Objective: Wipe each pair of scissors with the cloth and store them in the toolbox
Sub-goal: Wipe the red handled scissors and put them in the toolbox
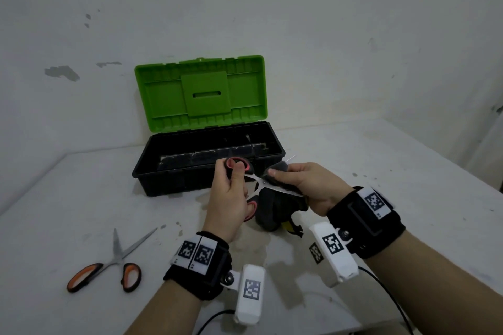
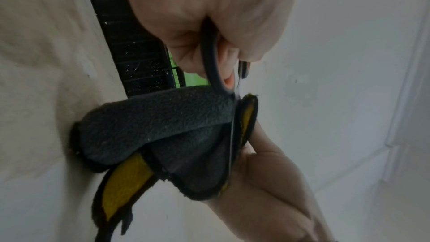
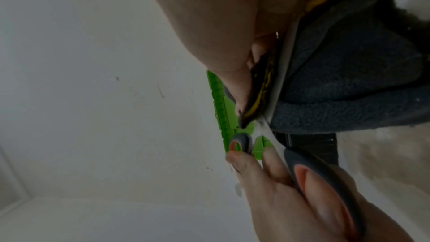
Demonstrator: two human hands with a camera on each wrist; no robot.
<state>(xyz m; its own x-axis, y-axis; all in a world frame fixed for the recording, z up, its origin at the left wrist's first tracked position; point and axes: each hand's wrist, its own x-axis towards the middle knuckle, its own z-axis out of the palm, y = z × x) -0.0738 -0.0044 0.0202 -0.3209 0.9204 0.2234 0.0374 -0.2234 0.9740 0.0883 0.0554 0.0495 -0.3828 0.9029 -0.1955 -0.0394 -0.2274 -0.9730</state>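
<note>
My left hand [image 1: 231, 193] grips the black-and-pink handles of a pair of scissors [image 1: 239, 167], blades spread wide, just in front of the toolbox. The same scissors' handle loop [image 2: 213, 65] shows between my left fingers. My right hand [image 1: 304, 185] holds a dark grey cloth [image 1: 275, 207] with a yellow edge, folded round one blade [image 3: 282, 73]. The cloth [image 2: 151, 126] hangs down and touches the table. A second pair of scissors [image 1: 114, 261] with black-and-orange handles lies open on the table at the front left. The toolbox [image 1: 206, 171] stands open, its green lid [image 1: 201, 92] upright.
The white table [image 1: 381, 171] meets a white wall behind the toolbox. The table's right edge runs past my right arm. Black cables trail from both wrist cameras near the front edge. The toolbox's black tub [image 3: 309, 143] looks dark inside.
</note>
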